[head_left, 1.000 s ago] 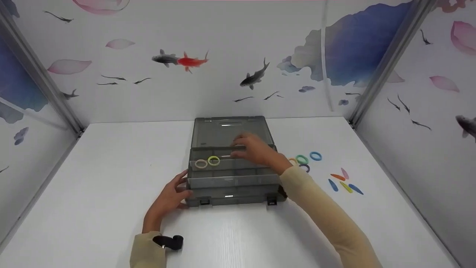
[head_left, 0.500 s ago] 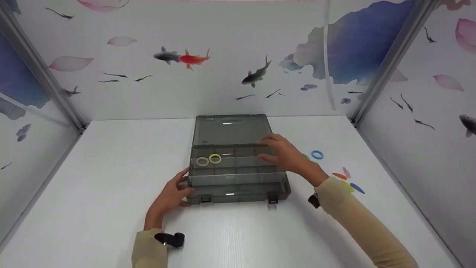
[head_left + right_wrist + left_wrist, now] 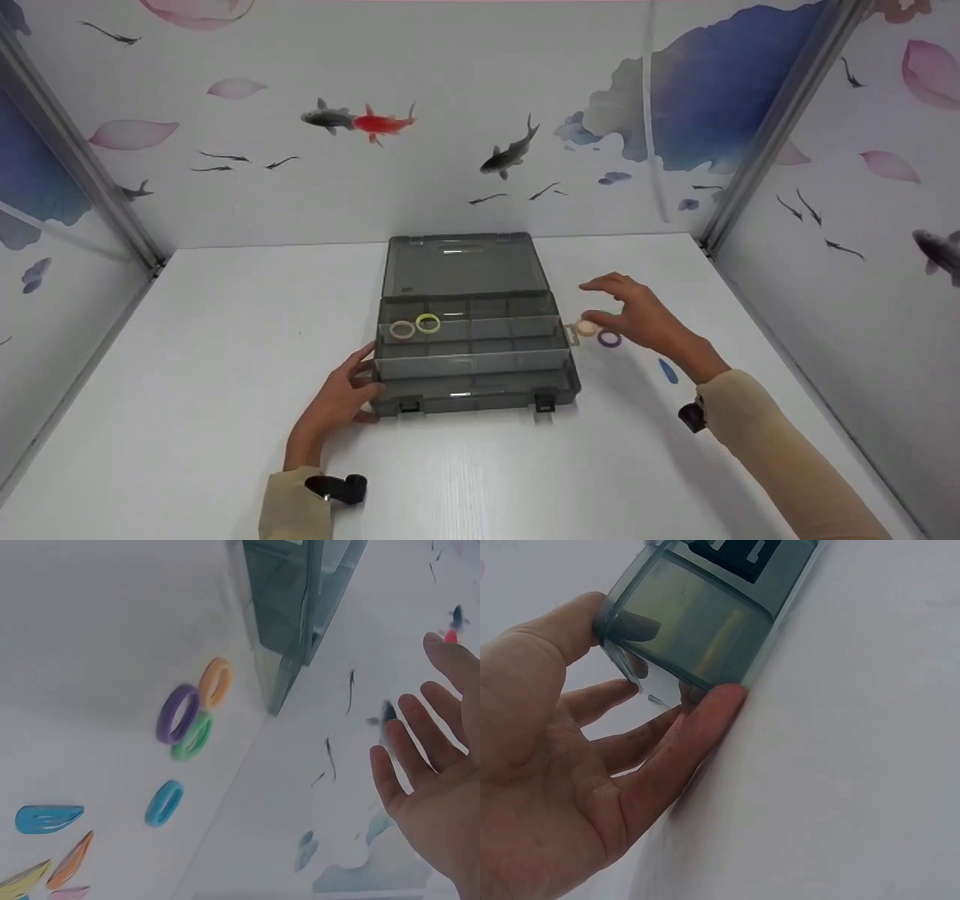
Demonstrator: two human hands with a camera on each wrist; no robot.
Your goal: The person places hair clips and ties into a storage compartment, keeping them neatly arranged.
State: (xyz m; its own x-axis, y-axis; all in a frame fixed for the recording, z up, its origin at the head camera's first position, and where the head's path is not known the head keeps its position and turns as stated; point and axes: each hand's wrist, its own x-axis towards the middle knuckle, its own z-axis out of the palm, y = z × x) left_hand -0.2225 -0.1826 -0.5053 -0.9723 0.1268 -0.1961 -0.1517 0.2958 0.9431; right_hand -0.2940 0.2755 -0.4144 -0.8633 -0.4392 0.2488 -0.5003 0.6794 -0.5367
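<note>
A grey see-through divided storage box (image 3: 480, 403) lies with its lid (image 3: 465, 270) folded back. My left hand (image 3: 337, 401) grips its left side, thumb (image 3: 574, 622) at one edge and fingers against the wall. A beige hair tie (image 3: 392, 331) and a yellow hair tie (image 3: 418, 325) are inside at the left. My right hand (image 3: 645, 315) hovers over the table right of the box, fingers apart and holding nothing. Near it lie an orange hair tie (image 3: 205, 686), a purple one (image 3: 166, 717), a green one (image 3: 180, 751) and a blue one (image 3: 154, 806).
Several hair clips lie farther right, among them a blue clip (image 3: 45, 819), an orange clip (image 3: 71, 859) and a yellow clip (image 3: 22, 881). Patterned panels (image 3: 450, 60) stand behind and at both sides of the white table (image 3: 465, 480).
My right hand has moved right, from over the box compartments to above the hair ties on the table. The left hand stays at the box's left side.
</note>
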